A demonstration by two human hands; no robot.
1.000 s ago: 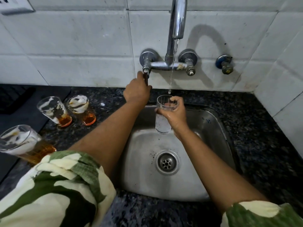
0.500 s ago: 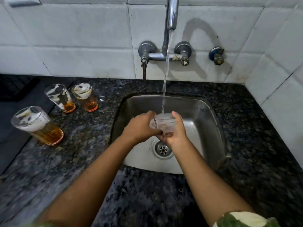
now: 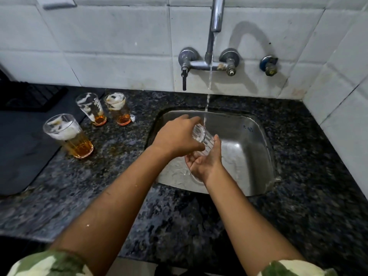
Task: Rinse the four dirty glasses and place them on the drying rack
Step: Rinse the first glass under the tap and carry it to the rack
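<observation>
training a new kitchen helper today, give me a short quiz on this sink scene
1. True or false: water is running from the tap onto the glass held over the sink.
2. How many dirty glasses stand on the counter to the left of the sink?
A. one
B. three
C. four
3. Fill in: the glass under the stream is held by ____ hands.

Key
1. True. The stream lands at the rim of the tilted glass.
2. B. One near glass and two farther back, each with amber liquid and foam.
3. Both: the left hand and the right hand.
</observation>
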